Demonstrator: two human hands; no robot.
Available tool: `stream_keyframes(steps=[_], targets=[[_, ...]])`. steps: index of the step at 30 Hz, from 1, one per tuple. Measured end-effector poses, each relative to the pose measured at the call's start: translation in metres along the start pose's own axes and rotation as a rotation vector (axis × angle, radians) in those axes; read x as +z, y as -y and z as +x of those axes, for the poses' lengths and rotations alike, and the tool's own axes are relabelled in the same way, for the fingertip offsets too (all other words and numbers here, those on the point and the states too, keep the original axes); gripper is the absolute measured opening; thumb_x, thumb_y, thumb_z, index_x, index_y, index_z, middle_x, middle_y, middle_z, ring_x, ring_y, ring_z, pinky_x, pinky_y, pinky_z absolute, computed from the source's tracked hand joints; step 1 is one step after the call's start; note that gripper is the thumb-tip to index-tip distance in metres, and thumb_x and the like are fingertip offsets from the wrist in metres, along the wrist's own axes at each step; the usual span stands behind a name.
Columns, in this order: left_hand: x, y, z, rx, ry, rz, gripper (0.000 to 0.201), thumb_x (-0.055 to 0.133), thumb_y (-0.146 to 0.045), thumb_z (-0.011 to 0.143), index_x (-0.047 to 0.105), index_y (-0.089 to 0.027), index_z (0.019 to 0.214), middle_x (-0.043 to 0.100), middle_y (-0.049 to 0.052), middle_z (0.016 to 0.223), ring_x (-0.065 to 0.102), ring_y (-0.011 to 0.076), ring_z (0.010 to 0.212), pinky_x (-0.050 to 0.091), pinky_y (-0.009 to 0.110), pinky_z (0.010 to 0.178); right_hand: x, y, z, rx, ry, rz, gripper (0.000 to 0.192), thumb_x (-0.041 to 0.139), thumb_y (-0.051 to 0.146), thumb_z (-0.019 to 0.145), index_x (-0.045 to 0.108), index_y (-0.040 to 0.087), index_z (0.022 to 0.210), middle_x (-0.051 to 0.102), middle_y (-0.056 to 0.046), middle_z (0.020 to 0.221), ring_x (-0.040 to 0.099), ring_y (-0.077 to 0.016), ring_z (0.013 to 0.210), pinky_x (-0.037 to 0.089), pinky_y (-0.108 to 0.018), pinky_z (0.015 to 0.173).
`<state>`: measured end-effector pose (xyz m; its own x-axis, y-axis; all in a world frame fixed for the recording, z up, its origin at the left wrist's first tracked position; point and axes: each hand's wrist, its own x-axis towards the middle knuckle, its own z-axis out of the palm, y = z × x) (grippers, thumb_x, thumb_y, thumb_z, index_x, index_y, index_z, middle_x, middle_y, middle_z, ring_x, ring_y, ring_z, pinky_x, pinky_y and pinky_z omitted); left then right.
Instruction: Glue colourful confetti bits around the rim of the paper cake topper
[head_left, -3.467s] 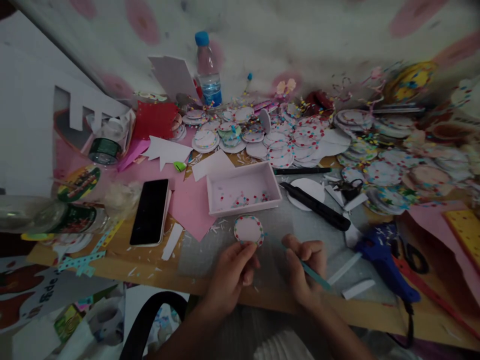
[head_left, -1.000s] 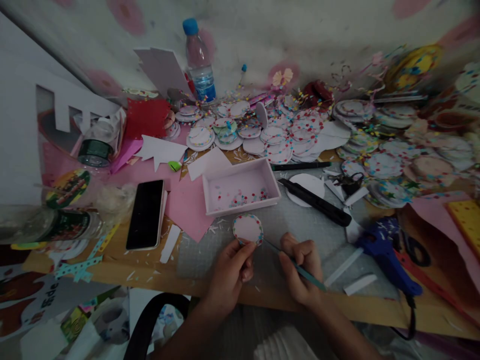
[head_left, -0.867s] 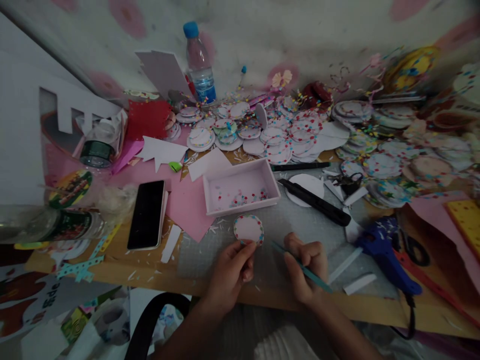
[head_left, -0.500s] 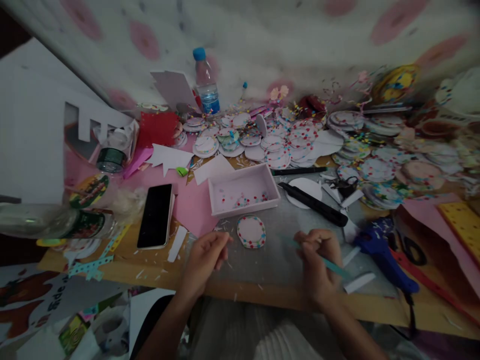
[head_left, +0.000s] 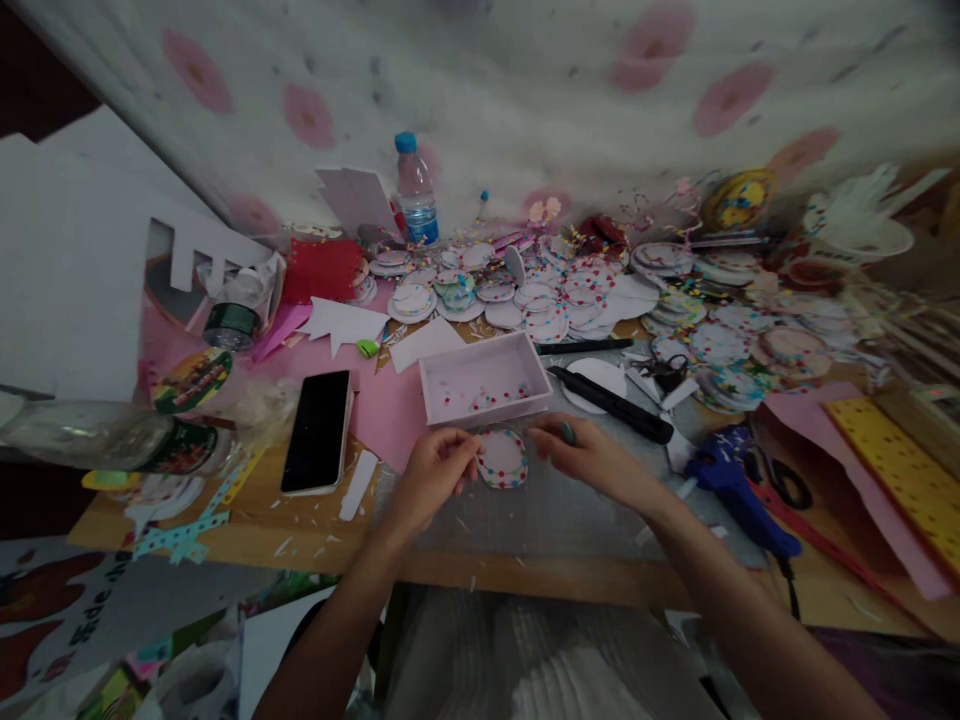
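Note:
A round white disc (head_left: pixel 502 459) edged with red, blue and pale beads lies flat on the grey mat, between my two hands. At its left edge is my left hand (head_left: pixel 439 468), thumb and fingertips pinched together; anything between them is too small to make out. My right hand (head_left: pixel 577 450) is just right of the disc, its fingers closed around a thin teal tool (head_left: pixel 568 432), of which only a short end shows. Right behind the disc stands an open white box (head_left: pixel 486 385) with small coloured beads scattered on its floor.
A black box cutter (head_left: pixel 615 405) and a pen (head_left: pixel 585 347) lie right of the box. Farther right are a blue glue gun (head_left: pixel 739 485) and scissors (head_left: pixel 784 480). A phone (head_left: pixel 319 430) lies left. Stacked beaded discs (head_left: pixel 540 290) and a water bottle (head_left: pixel 416 190) line the back.
My right hand has moved left and away from me, up to the disc, with the teal tool. My left hand has shifted forward and right to the disc's edge. The camera view has turned slightly.

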<state>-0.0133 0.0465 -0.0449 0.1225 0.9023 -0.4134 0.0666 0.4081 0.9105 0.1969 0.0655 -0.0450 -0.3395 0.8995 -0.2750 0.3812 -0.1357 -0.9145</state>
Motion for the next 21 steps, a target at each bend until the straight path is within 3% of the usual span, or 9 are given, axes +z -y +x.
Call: stream_keyframes(steps=[7,15,21], targets=[[-0.003,0.003,-0.005,-0.075,0.080,-0.132,0.027,0.065,-0.038,0.075,0.058,-0.013,0.067,0.053,-0.004,0.051,0.039,0.0032,0.039,0.023,0.017,0.039,0.017,-0.001,0.017,-0.017,-0.080,-0.052,0.016,0.057,0.031,0.074,0.058,0.018,0.065,0.053,0.002,0.057,0.046,-0.0115,0.054,0.035,-0.024,0.051],[-0.007,0.010,-0.002,-0.246,0.246,-0.368,0.029,0.068,-0.039,0.066,0.051,-0.015,0.066,0.036,-0.009,0.047,0.023,0.0012,0.035,0.017,0.017,0.037,0.027,-0.002,0.009,-0.011,-0.188,-0.067,0.012,0.054,0.026,0.072,0.055,0.019,0.063,0.056,0.000,0.060,0.050,-0.0134,0.057,0.038,-0.026,0.056],[-0.002,0.008,-0.001,-0.229,0.199,-0.346,0.032,0.070,-0.042,0.067,0.054,-0.015,0.066,0.035,-0.010,0.046,0.021,0.0012,0.034,0.014,0.018,0.036,0.028,-0.008,0.007,0.034,-0.214,-0.048,0.011,0.056,0.027,0.071,0.057,0.019,0.063,0.058,0.000,0.059,0.052,-0.0138,0.057,0.039,-0.025,0.054]])
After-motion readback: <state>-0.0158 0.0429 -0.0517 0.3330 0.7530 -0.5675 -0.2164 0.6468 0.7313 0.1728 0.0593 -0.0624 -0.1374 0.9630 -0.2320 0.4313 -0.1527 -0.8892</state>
